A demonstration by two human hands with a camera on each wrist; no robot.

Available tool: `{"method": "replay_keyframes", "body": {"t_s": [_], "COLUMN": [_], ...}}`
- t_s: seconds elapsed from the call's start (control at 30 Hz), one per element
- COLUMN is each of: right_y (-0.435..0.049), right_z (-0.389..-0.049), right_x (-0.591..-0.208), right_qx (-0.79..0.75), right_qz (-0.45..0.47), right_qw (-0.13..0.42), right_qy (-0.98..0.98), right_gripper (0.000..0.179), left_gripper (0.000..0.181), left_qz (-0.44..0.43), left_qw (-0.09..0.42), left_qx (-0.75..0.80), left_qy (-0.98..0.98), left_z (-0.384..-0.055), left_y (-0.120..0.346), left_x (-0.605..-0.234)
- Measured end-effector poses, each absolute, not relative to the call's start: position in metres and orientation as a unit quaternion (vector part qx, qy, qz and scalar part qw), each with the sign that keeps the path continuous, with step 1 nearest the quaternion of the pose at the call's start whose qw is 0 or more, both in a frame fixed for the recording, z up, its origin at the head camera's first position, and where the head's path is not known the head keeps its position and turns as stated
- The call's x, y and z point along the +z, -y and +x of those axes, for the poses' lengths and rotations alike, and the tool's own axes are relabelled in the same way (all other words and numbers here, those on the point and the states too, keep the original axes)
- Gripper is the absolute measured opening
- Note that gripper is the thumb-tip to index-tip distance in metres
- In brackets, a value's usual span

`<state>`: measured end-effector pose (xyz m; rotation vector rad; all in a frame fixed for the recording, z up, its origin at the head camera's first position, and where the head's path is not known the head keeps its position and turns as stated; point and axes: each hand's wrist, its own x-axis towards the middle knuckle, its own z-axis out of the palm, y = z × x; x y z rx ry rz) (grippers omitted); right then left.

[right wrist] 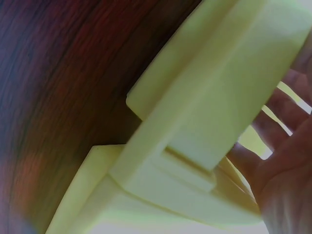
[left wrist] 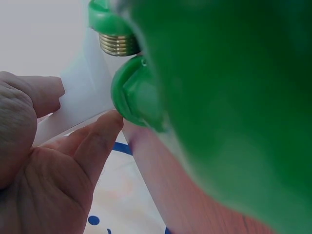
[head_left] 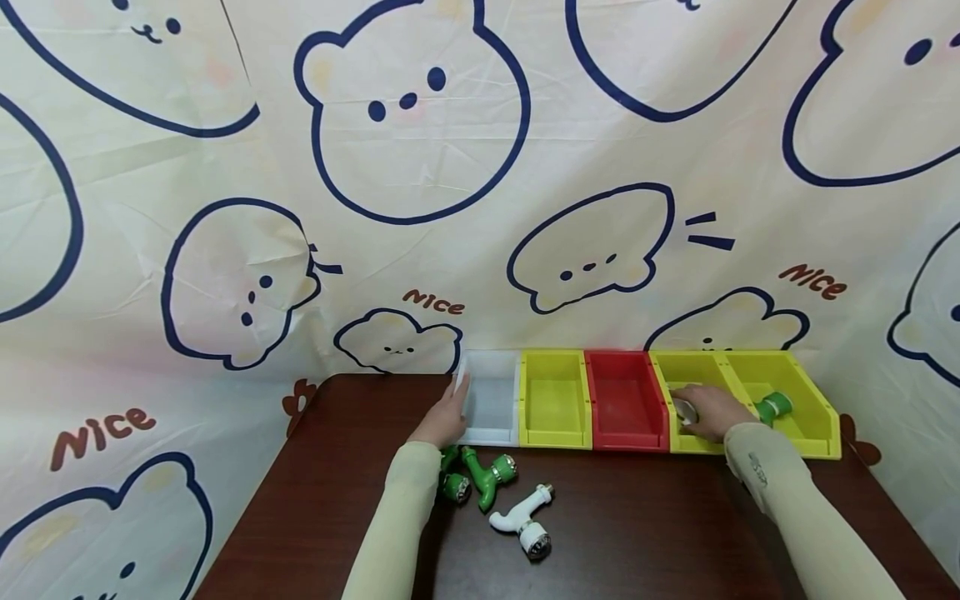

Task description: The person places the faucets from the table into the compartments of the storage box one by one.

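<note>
My left hand (head_left: 444,414) grips the left wall of the white bin (head_left: 491,439); in the left wrist view the thumb and fingers lie on either side of that wall (left wrist: 80,105). Below this hand are a green tap (head_left: 489,477) and another green tap (head_left: 454,487), partly hidden by the sleeve. My right hand (head_left: 714,412) reaches into a yellow bin (head_left: 697,446), its fingers around a pale thing with a round end (head_left: 686,410), mostly covered. In the right wrist view the fingers (right wrist: 280,109) pass behind the bin's wall and their tips are hidden.
A white tap (head_left: 525,521) lies on the dark wooden table (head_left: 637,533). Between the hands stand a yellow bin (head_left: 555,429) and a red bin (head_left: 628,429). The rightmost yellow bin (head_left: 817,433) holds a green tap (head_left: 774,407). A printed cloth (head_left: 420,267) hangs behind.
</note>
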<state>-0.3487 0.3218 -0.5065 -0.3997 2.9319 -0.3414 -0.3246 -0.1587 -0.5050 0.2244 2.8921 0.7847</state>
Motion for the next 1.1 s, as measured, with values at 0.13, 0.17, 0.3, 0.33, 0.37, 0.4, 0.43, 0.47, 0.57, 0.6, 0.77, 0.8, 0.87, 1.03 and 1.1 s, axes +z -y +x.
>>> {"method": "replay_keyframes", "body": {"t_s": [0.13, 0.17, 0.3, 0.33, 0.37, 0.4, 0.43, 0.47, 0.57, 0.6, 0.77, 0.8, 0.87, 1.03, 1.1], "right_y": [-0.322, -0.323, -0.323, -0.324, -0.324, -0.324, -0.325, -0.325, -0.325, -0.325, -0.324, -0.324, -0.324, -0.314, -0.303], "right_z": [-0.35, -0.35, -0.351, -0.352, -0.352, -0.352, -0.352, -0.352, -0.352, -0.353, -0.351, -0.351, -0.348, -0.336, -0.329], "right_x": [-0.507, -0.506, -0.506, -0.507, -0.507, -0.507, -0.508, -0.508, -0.506, -0.505, -0.501, -0.501, -0.498, -0.471, -0.456], "right_qx": [-0.111, -0.108, -0.101, -0.101, -0.103, -0.105, -0.107, -0.105, -0.104, -0.104, -0.112, -0.115, -0.128, -0.16, -0.16], "right_qz": [-0.138, -0.142, -0.149, -0.147, -0.144, -0.141, -0.136, -0.136, -0.129, -0.128, -0.121, -0.122, -0.11, -0.074, -0.075], "right_qw": [0.086, 0.087, 0.09, 0.093, 0.097, 0.1, 0.105, 0.108, 0.124, 0.13, 0.147, 0.143, 0.127, 0.045, 0.015], "right_qy": [-0.98, -0.98, -0.979, -0.98, -0.979, -0.979, -0.979, -0.979, -0.978, -0.978, -0.975, -0.975, -0.977, -0.983, -0.984], "right_gripper": [0.075, 0.075, 0.072, 0.073, 0.073, 0.074, 0.075, 0.076, 0.077, 0.077, 0.075, 0.075, 0.072, 0.069, 0.071], "left_gripper": [0.08, 0.08, 0.08, 0.08, 0.08, 0.08, 0.08, 0.08, 0.08, 0.08, 0.079, 0.079, 0.079, 0.08, 0.08], "left_qz": [0.075, 0.075, 0.073, 0.072, 0.071, 0.071, 0.071, 0.072, 0.075, 0.075, 0.071, 0.071, 0.072, 0.072, 0.071], "left_qw": [0.07, 0.07, 0.074, 0.075, 0.077, 0.078, 0.078, 0.078, 0.075, 0.074, 0.075, 0.074, 0.076, 0.078, 0.076], "left_qx": [0.264, 0.264, 0.264, 0.264, 0.263, 0.262, 0.261, 0.261, 0.26, 0.26, 0.264, 0.263, 0.263, 0.262, 0.263], "left_qy": [-0.959, -0.959, -0.959, -0.959, -0.959, -0.959, -0.96, -0.96, -0.96, -0.96, -0.959, -0.959, -0.959, -0.959, -0.959], "left_z": [-0.325, -0.325, -0.325, -0.325, -0.325, -0.324, -0.324, -0.324, -0.323, -0.323, -0.323, -0.323, -0.324, -0.326, -0.327], "left_y": [0.158, 0.158, 0.158, 0.158, 0.157, 0.157, 0.157, 0.157, 0.157, 0.157, 0.157, 0.157, 0.157, 0.158, 0.159], "left_x": [-0.505, -0.505, -0.505, -0.505, -0.505, -0.505, -0.505, -0.505, -0.505, -0.505, -0.507, -0.507, -0.508, -0.506, -0.505]}}
